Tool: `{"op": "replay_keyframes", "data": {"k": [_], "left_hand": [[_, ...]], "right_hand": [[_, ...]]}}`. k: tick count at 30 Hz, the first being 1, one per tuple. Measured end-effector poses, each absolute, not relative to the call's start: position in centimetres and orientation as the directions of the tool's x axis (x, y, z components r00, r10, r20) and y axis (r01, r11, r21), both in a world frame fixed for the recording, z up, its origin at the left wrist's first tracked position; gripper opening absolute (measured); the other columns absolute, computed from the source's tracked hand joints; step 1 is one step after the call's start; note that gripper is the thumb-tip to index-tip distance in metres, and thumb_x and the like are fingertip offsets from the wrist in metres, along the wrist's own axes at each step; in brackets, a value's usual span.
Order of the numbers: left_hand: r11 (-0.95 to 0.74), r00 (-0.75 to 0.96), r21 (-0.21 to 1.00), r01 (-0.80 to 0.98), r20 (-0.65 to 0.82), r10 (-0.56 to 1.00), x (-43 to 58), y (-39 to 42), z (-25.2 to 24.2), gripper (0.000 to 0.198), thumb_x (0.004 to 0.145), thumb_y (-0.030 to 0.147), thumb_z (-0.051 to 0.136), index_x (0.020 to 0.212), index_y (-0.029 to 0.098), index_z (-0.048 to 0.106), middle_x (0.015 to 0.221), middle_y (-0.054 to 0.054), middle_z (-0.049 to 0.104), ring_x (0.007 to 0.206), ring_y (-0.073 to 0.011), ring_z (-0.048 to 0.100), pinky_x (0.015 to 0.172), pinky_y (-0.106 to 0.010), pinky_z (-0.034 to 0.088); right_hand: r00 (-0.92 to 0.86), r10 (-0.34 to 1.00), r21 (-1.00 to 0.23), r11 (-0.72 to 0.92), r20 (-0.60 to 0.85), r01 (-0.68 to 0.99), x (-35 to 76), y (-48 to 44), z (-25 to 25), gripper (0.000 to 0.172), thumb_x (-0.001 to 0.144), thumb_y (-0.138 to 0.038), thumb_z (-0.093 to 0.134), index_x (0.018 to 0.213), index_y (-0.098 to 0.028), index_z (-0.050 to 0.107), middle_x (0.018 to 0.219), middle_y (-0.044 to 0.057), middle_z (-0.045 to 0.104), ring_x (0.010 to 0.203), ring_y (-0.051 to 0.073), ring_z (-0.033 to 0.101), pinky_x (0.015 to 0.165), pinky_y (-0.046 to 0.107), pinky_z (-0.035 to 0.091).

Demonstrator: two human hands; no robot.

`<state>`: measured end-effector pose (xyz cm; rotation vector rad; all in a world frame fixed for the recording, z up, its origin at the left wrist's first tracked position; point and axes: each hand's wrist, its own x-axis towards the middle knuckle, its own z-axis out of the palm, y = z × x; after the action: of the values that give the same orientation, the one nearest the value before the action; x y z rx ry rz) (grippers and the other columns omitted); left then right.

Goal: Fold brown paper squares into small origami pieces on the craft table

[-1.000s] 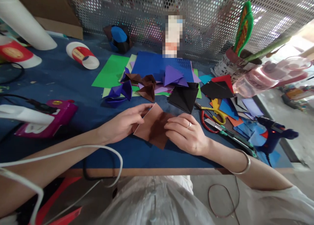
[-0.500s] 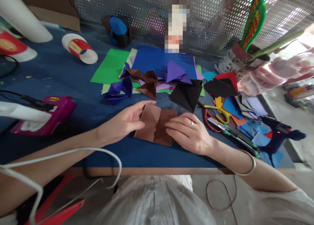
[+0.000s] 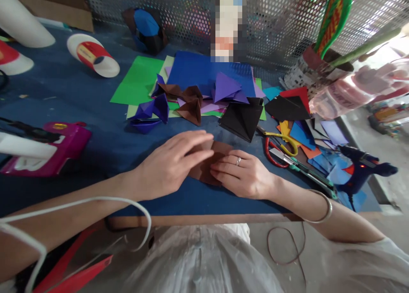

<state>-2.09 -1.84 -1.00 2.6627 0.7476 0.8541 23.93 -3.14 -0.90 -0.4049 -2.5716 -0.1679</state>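
A creased brown paper (image 3: 204, 170) lies on the blue table near its front edge, partly covered by both hands. My left hand (image 3: 172, 163) is over its left part, fingers stretched out and thumb apart from them. My right hand (image 3: 244, 173), with a ring, rests on the paper's right side, its fingers together and bent onto the sheet. Behind the hands are a folded black paper (image 3: 242, 120), a folded brown piece (image 3: 191, 107) and a folded dark blue piece (image 3: 151, 110).
Red-yellow scissors (image 3: 283, 146), a cutter (image 3: 309, 173) and a glue gun (image 3: 362, 169) lie at the right. A magenta power strip (image 3: 68, 144) is at the left, a paper cup (image 3: 92, 54) behind it. A white cable (image 3: 96, 198) crosses my left forearm.
My left hand has moved from the paper's left edge to over its left part, and its fingers have straightened. My right hand has shifted slightly left. The whole view has shifted a little.
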Motion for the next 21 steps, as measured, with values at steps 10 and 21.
{"op": "replay_keyframes", "data": {"k": [10, 21], "left_hand": [[-0.966, 0.796, 0.137, 0.219, 0.548, 0.258, -2.2, -2.8, -1.0, 0.03, 0.092, 0.003, 0.049, 0.102, 0.014, 0.075, 0.096, -0.008, 0.079, 0.095, -0.0201, 0.074, 0.092, -0.032, 0.062], [-0.974, 0.807, 0.124, 0.189, 0.545, 0.226, -2.4, -3.1, -1.2, 0.032, 0.091, 0.003, 0.046, 0.098, 0.014, 0.075, 0.097, -0.008, 0.08, 0.096, -0.0195, 0.074, 0.094, -0.031, 0.062]], "right_hand": [[-0.852, 0.253, -0.002, 0.959, 0.458, 0.284, 24.8, -2.8, -0.2, 0.019, 0.097, -0.012, 0.054, 0.098, -0.015, 0.074, 0.106, 0.007, 0.08, 0.095, 0.018, 0.073, 0.089, 0.036, 0.058], [-0.648, 0.673, -0.61, 0.693, 0.357, 0.385, 23.7, -2.4, -0.3, 0.022, 0.098, -0.033, 0.068, 0.083, -0.018, 0.072, 0.085, 0.003, 0.075, 0.084, 0.015, 0.069, 0.081, 0.032, 0.052]]}}
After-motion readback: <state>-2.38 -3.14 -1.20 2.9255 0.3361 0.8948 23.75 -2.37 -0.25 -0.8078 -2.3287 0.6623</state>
